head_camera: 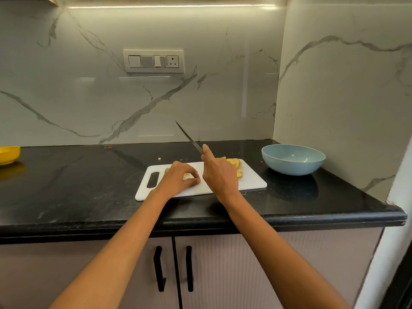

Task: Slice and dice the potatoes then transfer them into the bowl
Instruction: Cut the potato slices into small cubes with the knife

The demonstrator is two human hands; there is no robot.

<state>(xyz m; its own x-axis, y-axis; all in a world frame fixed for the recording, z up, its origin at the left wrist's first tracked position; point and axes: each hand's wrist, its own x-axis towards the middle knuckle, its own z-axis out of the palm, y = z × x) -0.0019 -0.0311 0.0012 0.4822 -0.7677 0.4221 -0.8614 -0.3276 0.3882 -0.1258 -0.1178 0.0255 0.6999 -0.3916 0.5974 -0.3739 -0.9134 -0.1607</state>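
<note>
From the head cam, you're pinning a potato piece (pixel 188 175) to the white cutting board (pixel 252 182) with your left hand (pixel 178 177), fingertips curled around it so they're staying clear of the blade. Your right hand (pixel 217 172) is gripping the knife (pixel 189 137), raised and angled away, probably lining up another cut. Finished slices (pixel 234 162) are sitting at the board's far right, handy for the empty blue bowl (pixel 293 159) nearby.

Two bare forearms, sleeveless to the frame edge; bare left hand (pixel 178 178) and bare right hand (pixel 217 173) carry no rings, watch or gloves.
</note>
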